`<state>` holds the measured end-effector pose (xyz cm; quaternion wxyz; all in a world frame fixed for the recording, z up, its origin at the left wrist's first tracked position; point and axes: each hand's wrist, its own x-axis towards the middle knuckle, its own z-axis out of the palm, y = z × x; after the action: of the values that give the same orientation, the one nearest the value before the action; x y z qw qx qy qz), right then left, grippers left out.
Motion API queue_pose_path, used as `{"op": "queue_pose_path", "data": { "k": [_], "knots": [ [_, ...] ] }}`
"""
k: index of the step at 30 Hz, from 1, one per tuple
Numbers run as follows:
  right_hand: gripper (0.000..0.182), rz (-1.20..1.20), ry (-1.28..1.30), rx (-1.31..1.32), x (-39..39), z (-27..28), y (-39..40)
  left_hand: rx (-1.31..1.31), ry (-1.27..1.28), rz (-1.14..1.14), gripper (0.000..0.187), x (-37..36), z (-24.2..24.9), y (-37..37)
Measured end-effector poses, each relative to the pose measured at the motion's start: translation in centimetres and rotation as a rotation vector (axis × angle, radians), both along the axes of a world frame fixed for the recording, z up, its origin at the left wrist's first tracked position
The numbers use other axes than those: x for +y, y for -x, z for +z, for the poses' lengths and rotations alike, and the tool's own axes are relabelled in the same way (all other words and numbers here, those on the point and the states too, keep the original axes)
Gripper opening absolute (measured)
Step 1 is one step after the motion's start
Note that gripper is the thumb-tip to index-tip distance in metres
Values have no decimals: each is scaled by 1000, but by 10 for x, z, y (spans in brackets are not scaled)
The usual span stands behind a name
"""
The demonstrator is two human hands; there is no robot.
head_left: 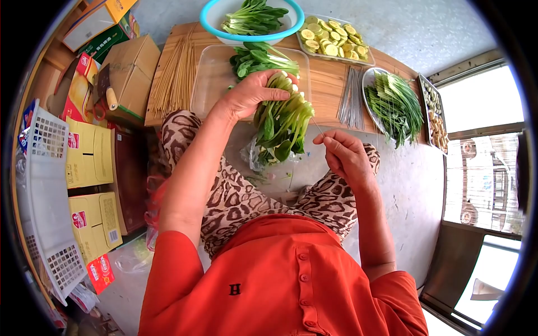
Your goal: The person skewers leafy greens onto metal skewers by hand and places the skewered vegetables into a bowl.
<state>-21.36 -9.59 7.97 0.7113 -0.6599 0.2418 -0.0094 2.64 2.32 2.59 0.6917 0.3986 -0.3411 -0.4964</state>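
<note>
Above my lap, my left hand (259, 94) is closed on a bunch of leafy greens (280, 126), pale stems up and dark leaves hanging down. My right hand (346, 154) pinches the end of a thin skewer (319, 127), whose far part runs to the stems and is hidden there. Just beyond my left hand, more greens (260, 60) lie in a clear plastic tray (210, 78). A plastic bag (255, 154) shows behind the hanging leaves.
The wooden table (330, 75) holds bamboo skewers (175, 73), metal skewers (352, 98), a blue-rimmed bowl (210, 22) of greens, a tray of sliced zucchini (336, 39), a plate of skewered greens (395, 103) and a metal tray (428, 112). Boxes (89, 154) and a white basket (50, 207) stand left.
</note>
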Motion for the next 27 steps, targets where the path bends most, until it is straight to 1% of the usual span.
{"op": "queue_pose_path", "data": {
  "k": [16,27],
  "knots": [
    [22,19,-21,5,5,4,-8,40,-3,-33,38,3,-1,-5],
    [22,21,-46,-38,4,-6,-12,14,-10,-18,37,2,-2,-7]
  ]
}}
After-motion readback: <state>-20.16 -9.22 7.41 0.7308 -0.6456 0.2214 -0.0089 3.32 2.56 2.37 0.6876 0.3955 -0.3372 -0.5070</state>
